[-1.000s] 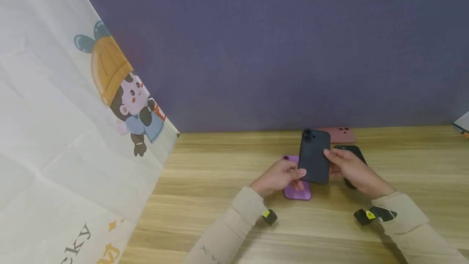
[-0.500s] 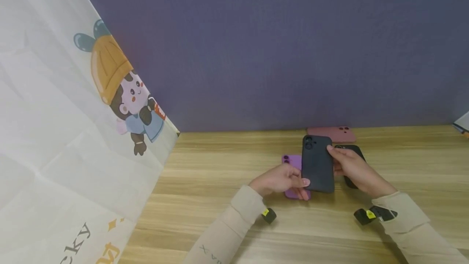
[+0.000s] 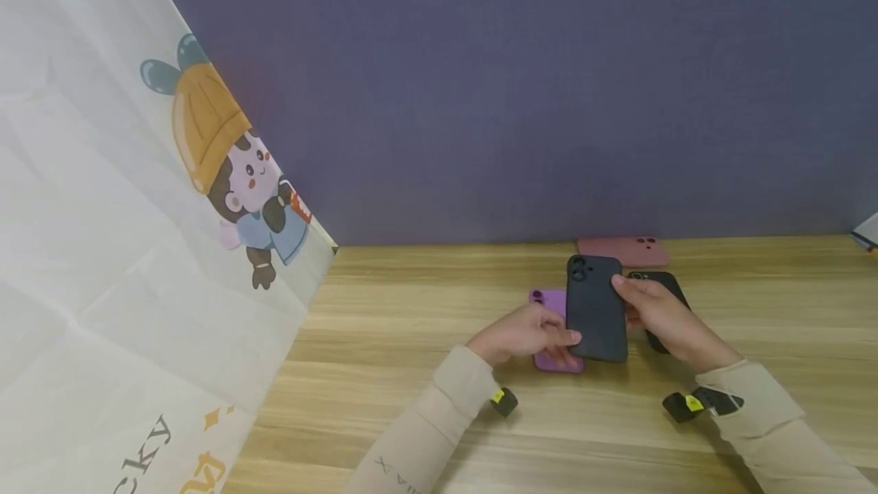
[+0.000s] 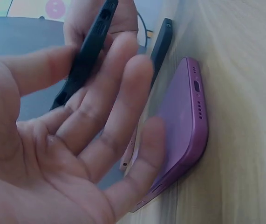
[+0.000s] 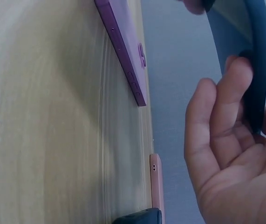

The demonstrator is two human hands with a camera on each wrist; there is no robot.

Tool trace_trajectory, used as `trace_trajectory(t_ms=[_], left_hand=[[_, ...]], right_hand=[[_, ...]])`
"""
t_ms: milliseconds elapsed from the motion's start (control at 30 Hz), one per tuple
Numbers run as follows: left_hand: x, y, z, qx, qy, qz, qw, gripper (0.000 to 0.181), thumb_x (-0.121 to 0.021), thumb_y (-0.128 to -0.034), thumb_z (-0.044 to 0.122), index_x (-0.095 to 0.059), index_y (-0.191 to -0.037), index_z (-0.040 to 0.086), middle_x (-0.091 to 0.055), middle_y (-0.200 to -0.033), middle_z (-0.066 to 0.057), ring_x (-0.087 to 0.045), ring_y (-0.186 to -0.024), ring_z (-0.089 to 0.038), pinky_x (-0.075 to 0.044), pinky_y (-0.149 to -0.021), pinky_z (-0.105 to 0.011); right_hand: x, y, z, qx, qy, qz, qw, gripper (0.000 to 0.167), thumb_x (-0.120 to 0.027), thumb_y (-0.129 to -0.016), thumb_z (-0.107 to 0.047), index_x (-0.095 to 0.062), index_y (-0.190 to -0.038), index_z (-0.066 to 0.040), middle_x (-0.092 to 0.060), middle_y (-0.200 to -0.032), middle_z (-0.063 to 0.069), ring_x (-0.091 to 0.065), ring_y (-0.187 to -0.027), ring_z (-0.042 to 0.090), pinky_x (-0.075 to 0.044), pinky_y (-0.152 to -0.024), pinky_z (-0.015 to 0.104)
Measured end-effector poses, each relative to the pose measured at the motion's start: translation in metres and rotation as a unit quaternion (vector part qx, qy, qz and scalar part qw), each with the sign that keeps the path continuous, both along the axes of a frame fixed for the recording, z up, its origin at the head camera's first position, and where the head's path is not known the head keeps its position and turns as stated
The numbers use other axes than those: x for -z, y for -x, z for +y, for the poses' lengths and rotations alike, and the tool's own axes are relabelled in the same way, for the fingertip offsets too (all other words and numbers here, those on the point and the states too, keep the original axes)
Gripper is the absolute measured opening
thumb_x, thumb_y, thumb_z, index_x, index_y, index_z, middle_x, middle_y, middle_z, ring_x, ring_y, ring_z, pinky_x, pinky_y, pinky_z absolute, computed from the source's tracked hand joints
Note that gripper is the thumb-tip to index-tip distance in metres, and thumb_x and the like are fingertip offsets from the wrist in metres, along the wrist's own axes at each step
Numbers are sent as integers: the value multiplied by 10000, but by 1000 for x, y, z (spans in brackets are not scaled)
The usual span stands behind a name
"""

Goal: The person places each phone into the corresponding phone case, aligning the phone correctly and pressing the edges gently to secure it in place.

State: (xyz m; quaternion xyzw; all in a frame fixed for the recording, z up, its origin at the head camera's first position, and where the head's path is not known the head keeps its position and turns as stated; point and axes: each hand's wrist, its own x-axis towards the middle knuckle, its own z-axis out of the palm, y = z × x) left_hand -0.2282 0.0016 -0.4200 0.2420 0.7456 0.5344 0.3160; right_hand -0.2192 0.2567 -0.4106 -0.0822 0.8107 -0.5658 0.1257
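Both hands hold a dark phone case raised over the table, its camera cutouts at the top left. My left hand pinches its lower left corner, thumb on the face; the left wrist view shows the case edge-on between thumb and fingers. Along the upper right edge grips my right hand, and in the right wrist view its fingers lie behind the case. A purple phone lies beneath the left hand, partly covered.
A pink phone lies at the back near the dark blue panel. Partly hidden by the right hand, a black phone rests on the wooden table. A white sheet with a cartoon stands at the left.
Over the last second the dark case came down toward the table's front and slightly right, with both hands still on it. More of the pink phone shows.
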Motion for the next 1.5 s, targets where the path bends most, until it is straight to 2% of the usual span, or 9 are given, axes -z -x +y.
trace_trajectory(t_ms=[167, 267, 467, 667, 867, 967, 1133, 1200, 1500], left_hand=[[-3, 1, 1, -557, 163, 378, 9976, 268, -667, -1001, 279, -731, -835, 79, -735, -740, -46, -724, -692, -177, -579, -673, -282], [-4, 1, 1, -897, 171, 442, 9948, 274, -677, -993, 313, -735, -829, 102, -728, -733, -42, -722, -708, -195, -568, -687, -288], [-1, 2, 3, -1493, -169, 326, 9881, 216, -691, -983, 294, -726, -879, 108, -728, -729, -15, -696, -662, -157, -574, -677, -302], [0, 6, 4, -1803, -585, 94, 9818, 224, -676, -996, 262, -691, -890, 65, -665, -703, -18, -639, -610, -137, -578, -626, -294], [0, 7, 6, -2158, -680, 113, 9740, 243, -671, -997, 316, -710, -952, 80, -664, -725, -45, -635, -618, -157, -599, -656, -339], [0, 7, 6, -2333, -686, 159, 9699, 260, -670, -995, 327, -720, -968, 73, -661, -722, -46, -630, -613, -158, -605, -664, -358], [-1, 7, 6, -2521, -724, 242, 9647, 301, -662, -995, 364, -731, -986, 71, -649, -699, -33, -615, -601, -150, -614, -691, -411], [-1, 7, 6, -2586, -758, 282, 9626, 320, -661, -994, 377, -738, -987, 67, -644, -692, -25, -609, -600, -149, -613, -698, -425], [-1, 7, 4, -2744, -736, 370, 9581, 310, -682, -982, 356, -756, -976, 55, -645, -722, 10, -612, -627, -148, -601, -657, -372]], right_hand=[[0, -2, -2, -38, -88, 41, 9999, 694, -331, -1113, -456, -449, -1425, 153, -727, -1017, -48, -705, -904, 46, -605, -799, 315], [1, -3, -4, -57, -86, 52, 9999, 692, -328, -1116, -443, -421, -1444, 159, -732, -1046, -19, -702, -907, 39, -606, -801, 318], [2, -4, -8, -115, -35, 34, 9999, 684, -327, -1119, -429, -391, -1471, 153, -725, -1152, 68, -702, -927, 22, -606, -819, 314], [1, -5, -12, -224, -71, 65, 9997, 650, -316, -1127, -394, -434, -1434, 166, -710, -1193, 141, -702, -938, 16, -604, -826, 302], [0, -7, -15, -198, -146, 116, 9996, 626, -325, -1129, -369, -452, -1420, 171, -692, -1239, 192, -683, -948, -19, -595, -832, 274], [0, -7, -16, -285, -127, 163, 9994, 602, -333, -1130, -354, -492, -1387, 167, -715, -1193, 145, -677, -950, -21, -589, -836, 256], [0, -7, -17, -447, -64, 206, 9988, 564, -353, -1128, -342, -559, -1309, 151, -729, -1056, -58, -671, -937, -10, -583, -821, 250], [1, -8, -17, -527, -26, 181, 9984, 556, -358, -1127, -345, -573, -1290, 141, -726, -1033, -99, -677, -939, 0, -584, -822, 254], [3, -9, -18, -1032, 129, 152, 9945, 542, -344, -1131, -327, -579, -1267, 142, -760, -985, -93, -729, -883, 98, -596, -792, 290]])
